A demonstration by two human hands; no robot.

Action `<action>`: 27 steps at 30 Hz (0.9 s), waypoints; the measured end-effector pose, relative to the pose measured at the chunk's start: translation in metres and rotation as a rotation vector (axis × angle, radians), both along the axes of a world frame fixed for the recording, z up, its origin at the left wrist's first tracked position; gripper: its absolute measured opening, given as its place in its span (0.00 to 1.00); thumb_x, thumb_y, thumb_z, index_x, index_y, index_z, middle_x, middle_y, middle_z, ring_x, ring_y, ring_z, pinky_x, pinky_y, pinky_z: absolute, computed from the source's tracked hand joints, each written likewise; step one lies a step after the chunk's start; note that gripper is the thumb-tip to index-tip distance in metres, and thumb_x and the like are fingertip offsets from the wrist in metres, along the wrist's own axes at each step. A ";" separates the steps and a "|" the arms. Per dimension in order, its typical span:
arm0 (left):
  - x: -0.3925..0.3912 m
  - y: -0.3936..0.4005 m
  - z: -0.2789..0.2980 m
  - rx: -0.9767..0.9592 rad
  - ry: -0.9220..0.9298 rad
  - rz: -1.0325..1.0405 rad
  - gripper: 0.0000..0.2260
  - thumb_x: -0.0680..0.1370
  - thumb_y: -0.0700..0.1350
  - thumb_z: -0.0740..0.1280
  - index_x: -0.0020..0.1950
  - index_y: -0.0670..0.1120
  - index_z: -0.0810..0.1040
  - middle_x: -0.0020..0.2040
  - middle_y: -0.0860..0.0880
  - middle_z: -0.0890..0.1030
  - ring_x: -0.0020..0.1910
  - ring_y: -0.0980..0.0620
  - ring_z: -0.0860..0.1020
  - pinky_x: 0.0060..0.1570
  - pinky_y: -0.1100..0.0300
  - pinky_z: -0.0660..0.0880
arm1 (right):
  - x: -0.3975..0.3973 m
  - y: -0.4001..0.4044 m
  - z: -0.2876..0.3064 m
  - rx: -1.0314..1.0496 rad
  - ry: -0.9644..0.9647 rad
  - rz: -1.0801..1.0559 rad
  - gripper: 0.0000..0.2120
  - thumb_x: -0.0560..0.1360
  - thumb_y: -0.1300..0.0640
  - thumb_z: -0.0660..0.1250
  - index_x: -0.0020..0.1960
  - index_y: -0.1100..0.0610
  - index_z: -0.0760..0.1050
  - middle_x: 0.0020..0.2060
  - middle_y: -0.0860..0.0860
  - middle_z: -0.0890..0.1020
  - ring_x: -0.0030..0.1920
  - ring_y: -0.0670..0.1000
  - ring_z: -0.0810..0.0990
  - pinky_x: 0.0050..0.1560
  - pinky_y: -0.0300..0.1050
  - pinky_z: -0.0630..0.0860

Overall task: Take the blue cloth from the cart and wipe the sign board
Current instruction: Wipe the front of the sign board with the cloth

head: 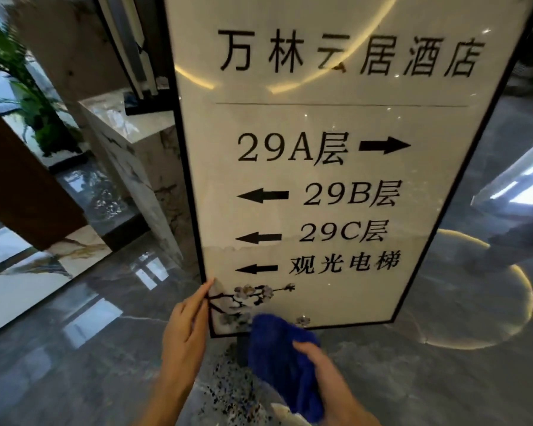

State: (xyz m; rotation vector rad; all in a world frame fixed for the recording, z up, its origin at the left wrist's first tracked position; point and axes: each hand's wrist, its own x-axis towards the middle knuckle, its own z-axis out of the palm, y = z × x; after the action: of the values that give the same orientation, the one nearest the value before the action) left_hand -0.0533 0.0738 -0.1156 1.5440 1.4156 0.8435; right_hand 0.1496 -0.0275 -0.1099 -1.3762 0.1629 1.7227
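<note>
A tall white sign board (336,179) with a black frame, black characters and arrows fills the middle of the head view. My left hand (186,321) grips the frame's lower left edge, fingertips on the black border. My right hand (320,364) holds a bunched blue cloth (277,355), pressed against the bottom edge of the board beside the printed blossom branch. The cloth hangs down over the board's speckled base.
A marble pedestal (130,142) stands just left of the board, with a green plant (28,96) behind it. A brown wooden panel (22,186) juts in at the left. Glossy grey floor (443,364) lies all around.
</note>
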 end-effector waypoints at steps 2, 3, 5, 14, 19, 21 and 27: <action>-0.005 -0.014 0.012 -0.029 -0.050 0.116 0.11 0.79 0.56 0.58 0.56 0.71 0.75 0.54 0.57 0.80 0.55 0.58 0.78 0.54 0.57 0.75 | 0.002 -0.010 0.011 0.031 0.068 -0.082 0.21 0.66 0.59 0.70 0.57 0.66 0.82 0.53 0.65 0.84 0.57 0.64 0.80 0.61 0.58 0.74; -0.007 -0.020 0.019 -0.084 -0.115 0.122 0.11 0.77 0.57 0.59 0.54 0.68 0.79 0.52 0.54 0.83 0.53 0.56 0.80 0.54 0.55 0.77 | 0.004 -0.014 0.020 0.057 0.086 -0.072 0.19 0.64 0.59 0.72 0.54 0.65 0.83 0.54 0.65 0.84 0.56 0.64 0.82 0.61 0.58 0.75; -0.002 -0.027 0.038 -0.253 -0.249 0.072 0.12 0.75 0.58 0.62 0.52 0.62 0.84 0.49 0.52 0.86 0.50 0.54 0.83 0.52 0.54 0.78 | 0.014 -0.019 0.032 0.127 0.129 -0.031 0.16 0.60 0.59 0.74 0.46 0.64 0.86 0.49 0.63 0.85 0.49 0.63 0.85 0.51 0.55 0.80; 0.035 -0.041 0.100 -1.002 -0.797 -0.265 0.17 0.76 0.45 0.72 0.61 0.37 0.81 0.63 0.34 0.79 0.62 0.38 0.79 0.52 0.49 0.80 | 0.031 -0.011 0.104 0.237 0.166 0.192 0.19 0.72 0.60 0.70 0.61 0.66 0.80 0.60 0.65 0.81 0.57 0.63 0.82 0.51 0.53 0.81; 0.052 -0.038 0.120 -0.921 -0.693 -0.215 0.13 0.75 0.41 0.71 0.55 0.35 0.84 0.55 0.34 0.83 0.50 0.39 0.84 0.37 0.54 0.82 | 0.045 -0.003 0.133 0.188 -0.026 0.289 0.14 0.76 0.54 0.69 0.58 0.60 0.83 0.58 0.61 0.83 0.56 0.58 0.84 0.52 0.51 0.81; 0.058 -0.038 0.128 -0.878 -0.683 -0.185 0.14 0.73 0.42 0.71 0.55 0.35 0.83 0.51 0.35 0.85 0.45 0.41 0.85 0.32 0.57 0.81 | 0.050 0.000 0.144 0.193 -0.163 0.310 0.15 0.75 0.53 0.70 0.57 0.60 0.83 0.55 0.60 0.85 0.56 0.58 0.84 0.57 0.52 0.80; 0.071 -0.038 0.154 -0.839 -0.713 -0.076 0.17 0.70 0.46 0.73 0.56 0.40 0.81 0.49 0.37 0.86 0.44 0.42 0.86 0.31 0.57 0.81 | 0.070 -0.008 0.165 0.305 -0.439 0.416 0.18 0.70 0.52 0.77 0.58 0.55 0.83 0.53 0.52 0.86 0.55 0.52 0.84 0.54 0.47 0.80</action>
State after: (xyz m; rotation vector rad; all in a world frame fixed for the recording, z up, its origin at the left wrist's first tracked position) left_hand 0.0179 0.0356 0.0385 0.5591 0.9606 0.5451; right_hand 0.2195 -0.0357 0.0550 -1.5870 -0.6451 1.6311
